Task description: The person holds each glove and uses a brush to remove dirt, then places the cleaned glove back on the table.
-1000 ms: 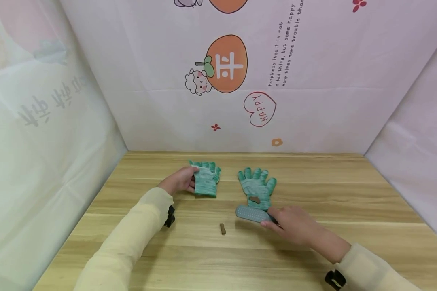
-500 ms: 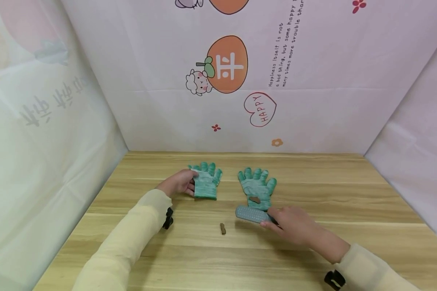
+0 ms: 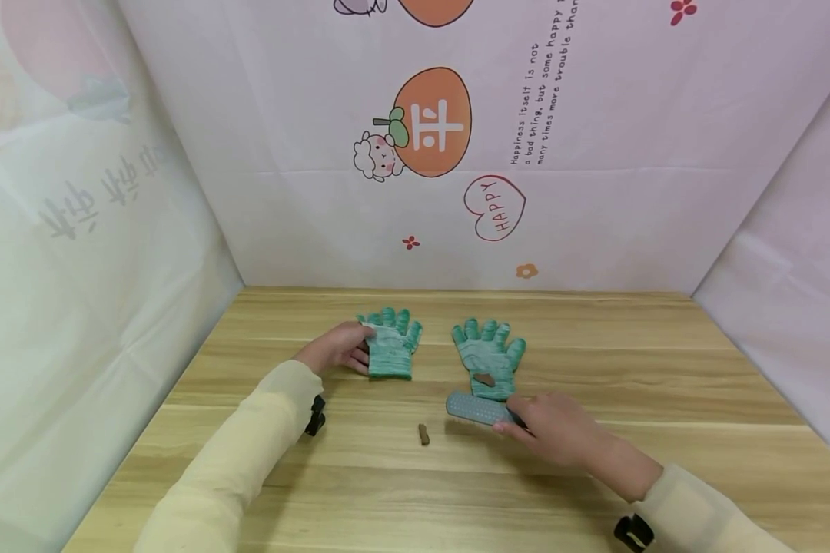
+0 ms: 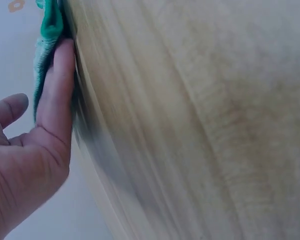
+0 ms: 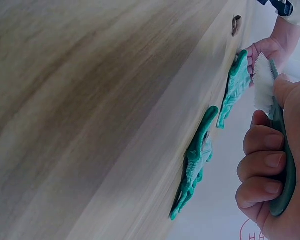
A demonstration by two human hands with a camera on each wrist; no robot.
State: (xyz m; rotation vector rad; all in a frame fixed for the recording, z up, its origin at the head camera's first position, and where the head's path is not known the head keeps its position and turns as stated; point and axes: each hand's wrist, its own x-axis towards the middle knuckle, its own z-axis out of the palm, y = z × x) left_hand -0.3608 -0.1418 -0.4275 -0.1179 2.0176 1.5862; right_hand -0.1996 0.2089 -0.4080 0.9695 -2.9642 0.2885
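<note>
Two green-and-white knit gloves lie on the wooden table. My left hand (image 3: 340,345) is at the left glove (image 3: 390,344); in the left wrist view its fingers (image 4: 58,95) are straight and reach beneath the glove, with the thumb apart from them. My right hand (image 3: 556,425) grips the dark handle of a grey-green brush (image 3: 476,408), its white bristles (image 5: 262,82) showing in the right wrist view. The brush head hovers just in front of the right glove (image 3: 491,355), whose cuff area bears a brown patch (image 3: 485,379).
A small brown piece (image 3: 424,435) lies on the wooden table (image 3: 360,476), left of and nearer than the brush. White printed cloth (image 3: 318,223) stands along the table's back edge and at both sides.
The left glove's folded-over fingers have spread flatter, and my left hand has drawn slightly left and down. My right hand and the brush have barely shifted.
</note>
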